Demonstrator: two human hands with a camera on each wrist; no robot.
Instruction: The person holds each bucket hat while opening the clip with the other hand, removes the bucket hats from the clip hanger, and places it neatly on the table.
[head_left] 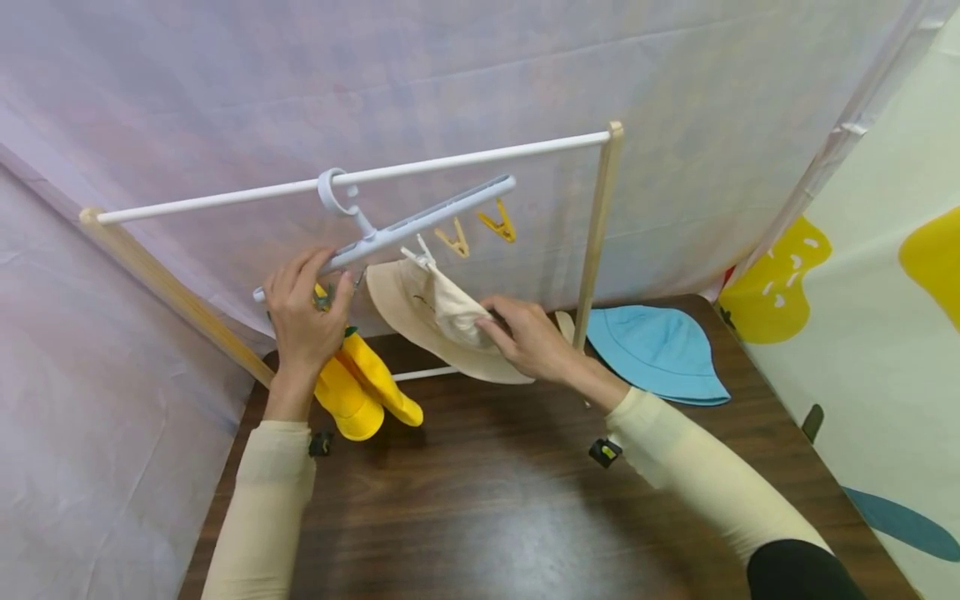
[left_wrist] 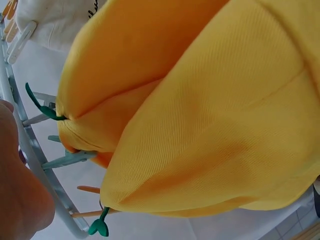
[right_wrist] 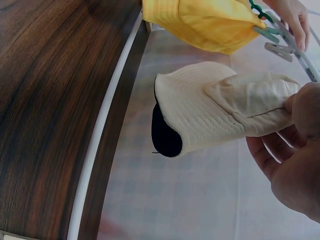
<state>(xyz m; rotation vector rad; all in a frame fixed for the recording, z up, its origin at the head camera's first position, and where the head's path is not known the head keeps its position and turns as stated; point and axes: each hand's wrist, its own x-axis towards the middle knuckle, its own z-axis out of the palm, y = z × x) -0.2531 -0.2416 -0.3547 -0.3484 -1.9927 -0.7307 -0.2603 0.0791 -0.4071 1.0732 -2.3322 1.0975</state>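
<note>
Hat (head_left: 452,321), cream-coloured, pinched between thumb and fingers of the right hand (head_left: 528,340), top at a white clip (head_left: 421,254) under the hanger (head_left: 442,213); left hand (head_left: 306,321) closed round the bar, beside hanging yellow hats (head_left: 347,404); blue hat (head_left: 652,350) on the table (head_left: 465,475).

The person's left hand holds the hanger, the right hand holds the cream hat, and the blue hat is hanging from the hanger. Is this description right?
Not entirely: the blue hat is not hanging; the head view shows it lying on the table. The left hand does hold the hanger, and the right hand the cream hat.
</note>
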